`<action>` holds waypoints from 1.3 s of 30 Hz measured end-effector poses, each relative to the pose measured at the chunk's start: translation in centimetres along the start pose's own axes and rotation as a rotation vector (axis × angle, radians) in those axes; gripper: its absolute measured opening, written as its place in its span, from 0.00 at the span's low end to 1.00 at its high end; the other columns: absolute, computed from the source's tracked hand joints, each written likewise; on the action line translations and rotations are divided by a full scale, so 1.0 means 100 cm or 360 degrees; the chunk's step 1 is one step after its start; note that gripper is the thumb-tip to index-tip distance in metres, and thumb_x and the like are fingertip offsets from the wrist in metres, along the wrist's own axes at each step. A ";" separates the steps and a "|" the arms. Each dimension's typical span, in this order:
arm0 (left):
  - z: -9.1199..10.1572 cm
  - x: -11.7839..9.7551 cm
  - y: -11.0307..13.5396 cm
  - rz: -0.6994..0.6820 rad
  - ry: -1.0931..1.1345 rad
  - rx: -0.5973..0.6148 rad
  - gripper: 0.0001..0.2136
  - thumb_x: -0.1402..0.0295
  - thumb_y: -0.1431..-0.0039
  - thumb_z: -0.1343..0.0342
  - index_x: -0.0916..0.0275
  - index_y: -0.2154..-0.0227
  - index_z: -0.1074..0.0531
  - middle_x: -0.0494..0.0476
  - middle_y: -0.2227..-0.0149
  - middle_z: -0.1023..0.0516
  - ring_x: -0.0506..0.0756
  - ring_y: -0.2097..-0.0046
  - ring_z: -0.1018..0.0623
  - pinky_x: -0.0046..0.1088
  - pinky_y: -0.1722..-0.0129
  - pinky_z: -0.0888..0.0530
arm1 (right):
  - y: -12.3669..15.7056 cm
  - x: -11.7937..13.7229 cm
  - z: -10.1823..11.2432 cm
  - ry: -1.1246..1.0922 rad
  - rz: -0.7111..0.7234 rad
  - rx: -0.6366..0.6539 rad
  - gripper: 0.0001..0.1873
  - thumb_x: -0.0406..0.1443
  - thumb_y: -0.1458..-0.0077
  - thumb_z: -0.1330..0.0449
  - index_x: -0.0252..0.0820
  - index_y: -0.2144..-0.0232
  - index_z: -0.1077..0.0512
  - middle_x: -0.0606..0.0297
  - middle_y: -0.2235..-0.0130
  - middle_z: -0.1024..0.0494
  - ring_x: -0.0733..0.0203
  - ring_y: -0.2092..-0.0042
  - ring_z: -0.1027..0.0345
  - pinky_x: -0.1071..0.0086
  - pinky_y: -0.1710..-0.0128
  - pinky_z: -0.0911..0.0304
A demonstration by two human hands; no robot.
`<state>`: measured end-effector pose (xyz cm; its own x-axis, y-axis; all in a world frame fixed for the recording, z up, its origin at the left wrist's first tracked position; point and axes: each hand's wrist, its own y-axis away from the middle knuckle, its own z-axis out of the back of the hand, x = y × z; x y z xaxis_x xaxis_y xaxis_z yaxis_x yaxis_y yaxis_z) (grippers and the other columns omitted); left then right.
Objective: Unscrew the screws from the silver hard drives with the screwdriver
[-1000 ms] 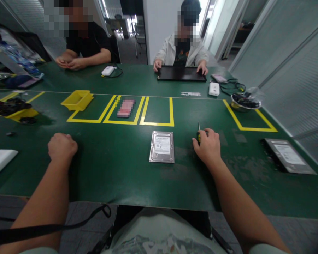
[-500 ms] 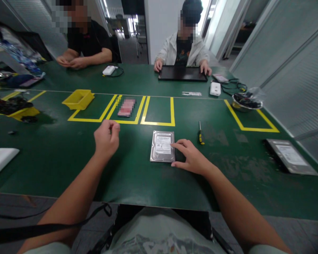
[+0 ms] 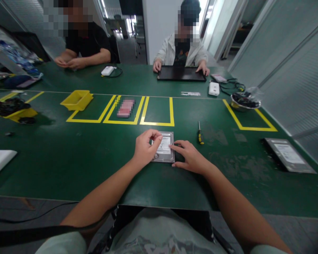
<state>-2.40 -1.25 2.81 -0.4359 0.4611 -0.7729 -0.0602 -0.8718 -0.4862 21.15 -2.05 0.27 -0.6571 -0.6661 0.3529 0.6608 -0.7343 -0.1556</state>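
A silver hard drive point(image 3: 166, 148) with a white label lies flat on the green table point(image 3: 95, 158) in front of me. My left hand point(image 3: 144, 148) rests on its left edge, fingers curled over the top and thumb at the side. On the drive's right edge sits my right hand point(image 3: 190, 158), index finger on top and thumb at the near corner. A small screwdriver point(image 3: 199, 133) with a yellow and black handle lies just right of the drive, untouched.
Yellow tape boxes mark the table's middle; a yellow bin point(image 3: 77, 99) and a pink item point(image 3: 125, 107) sit there. A second drive point(image 3: 288, 154) lies at the right, a bowl of parts point(image 3: 244, 101) beyond it. Two people sit across; one holds a black laptop point(image 3: 181, 74).
My right hand left the screwdriver and came onto the drive's right edge. My left hand travelled from the table's left side to the drive's left edge.
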 end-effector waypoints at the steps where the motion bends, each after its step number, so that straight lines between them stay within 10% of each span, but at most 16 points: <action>1: 0.000 0.002 0.000 0.0011 0.0001 0.0020 0.05 0.68 0.39 0.44 0.63 0.66 0.26 0.54 0.68 0.23 0.52 0.66 0.24 0.28 0.62 0.27 | 0.000 0.000 0.000 -0.0002 -0.0005 0.0002 0.39 0.49 0.48 0.34 0.44 0.37 0.36 0.48 0.41 0.35 0.44 0.45 0.39 0.48 0.45 0.40; 23: 0.010 -0.001 -0.001 0.0080 -0.0015 0.0372 0.05 0.71 0.45 0.40 0.62 0.67 0.21 0.54 0.70 0.19 0.53 0.68 0.22 0.28 0.67 0.27 | -0.005 0.006 -0.006 -0.0001 -0.0062 -0.0027 0.38 0.52 0.46 0.37 0.47 0.37 0.36 0.49 0.41 0.35 0.42 0.43 0.43 0.46 0.45 0.42; 39: 0.008 -0.010 0.001 -0.0259 -0.0142 0.0843 0.08 0.75 0.45 0.45 0.61 0.65 0.23 0.53 0.66 0.21 0.53 0.63 0.23 0.28 0.61 0.28 | -0.004 0.010 -0.006 0.0029 -0.0059 -0.0014 0.37 0.54 0.45 0.39 0.46 0.38 0.35 0.49 0.41 0.35 0.41 0.43 0.43 0.47 0.45 0.43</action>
<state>-2.73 -1.97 3.84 -0.4559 0.6010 -0.6565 -0.5660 -0.7650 -0.3072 20.03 -2.47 0.17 -0.6877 -0.6407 0.3414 0.6328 -0.7595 -0.1506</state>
